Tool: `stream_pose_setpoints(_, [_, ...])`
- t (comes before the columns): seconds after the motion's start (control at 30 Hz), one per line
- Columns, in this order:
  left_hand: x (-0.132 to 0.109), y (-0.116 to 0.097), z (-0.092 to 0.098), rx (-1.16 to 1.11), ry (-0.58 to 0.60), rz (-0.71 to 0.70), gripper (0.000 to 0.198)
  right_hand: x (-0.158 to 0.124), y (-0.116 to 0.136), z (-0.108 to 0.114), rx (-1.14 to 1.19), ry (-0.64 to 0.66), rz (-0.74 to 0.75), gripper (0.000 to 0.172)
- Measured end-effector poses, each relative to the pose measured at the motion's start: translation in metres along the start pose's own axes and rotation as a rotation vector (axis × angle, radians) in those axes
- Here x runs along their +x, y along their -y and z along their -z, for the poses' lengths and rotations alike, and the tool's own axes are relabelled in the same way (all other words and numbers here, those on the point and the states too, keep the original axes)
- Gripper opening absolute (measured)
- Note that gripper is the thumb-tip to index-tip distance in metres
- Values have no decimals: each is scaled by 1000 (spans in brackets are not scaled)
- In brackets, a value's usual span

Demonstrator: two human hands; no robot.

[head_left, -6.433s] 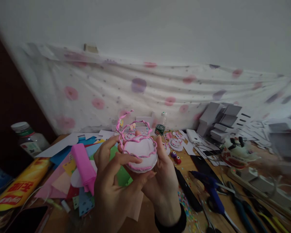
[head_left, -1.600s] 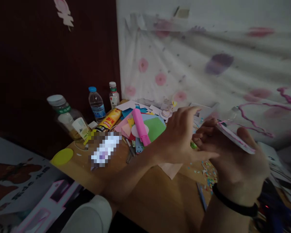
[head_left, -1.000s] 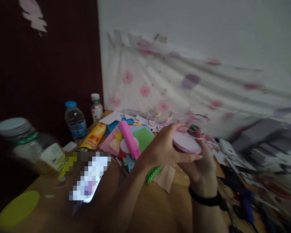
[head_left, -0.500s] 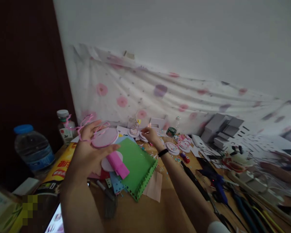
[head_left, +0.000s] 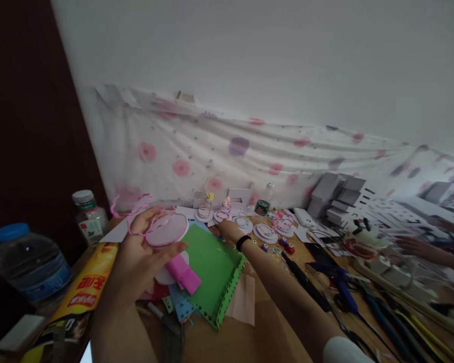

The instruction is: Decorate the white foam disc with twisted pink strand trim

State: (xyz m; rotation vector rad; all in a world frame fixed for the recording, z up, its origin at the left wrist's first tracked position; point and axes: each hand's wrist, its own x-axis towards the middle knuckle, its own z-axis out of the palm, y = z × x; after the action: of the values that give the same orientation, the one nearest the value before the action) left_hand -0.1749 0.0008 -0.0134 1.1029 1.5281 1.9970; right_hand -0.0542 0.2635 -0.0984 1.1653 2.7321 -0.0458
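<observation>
In my left hand [head_left: 142, 257] is a round white disc [head_left: 168, 230] edged with pink cord, pinched between thumb and fingers. A loose length of twisted pink cord [head_left: 130, 214] trails off it to the left. My right hand [head_left: 230, 230], with a black band at the wrist, reaches down at the back of the table. It is just in front of a small white tiered disc piece [head_left: 220, 216] with pink trim; its fingertips are hidden, so I cannot tell whether it touches anything. Below my hands lie a green sheet [head_left: 212, 272] with a punched edge and a folded bright pink strip [head_left: 184, 274].
More white disc pieces [head_left: 265, 232] stand along the back. Left are a blue-capped water bottle [head_left: 32, 267] and a yellow snack pack [head_left: 85, 287]. A blue glue gun [head_left: 338, 282], pliers [head_left: 386, 317] and a power strip [head_left: 397, 287] lie right. Another person's hand [head_left: 416, 247] shows far right.
My right hand has come down from an upright figure on a small disc piece, closer to me. My left hand still holds the disc. The view has shifted slightly.
</observation>
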Motion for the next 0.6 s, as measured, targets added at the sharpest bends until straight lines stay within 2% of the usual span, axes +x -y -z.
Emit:
stream_pose_setpoints(0.13, [-1,-8,-18,-78,86,80,81,-15,-11,2,55,-33,9,34])
stream_pose_setpoints(0.3, [-6,-15,-38,-81,198,94,86,-48,-30,10,238,-190,44,29])
stream_pose_setpoints(0.47, [-12,-14,-56,-47,256,8,84,-100,-42,31,505,-392,195,9])
stream_pose_setpoints(0.6, [-18,-10,-71,-35,231,-24,73,-154,-41,47,760,-555,346,21])
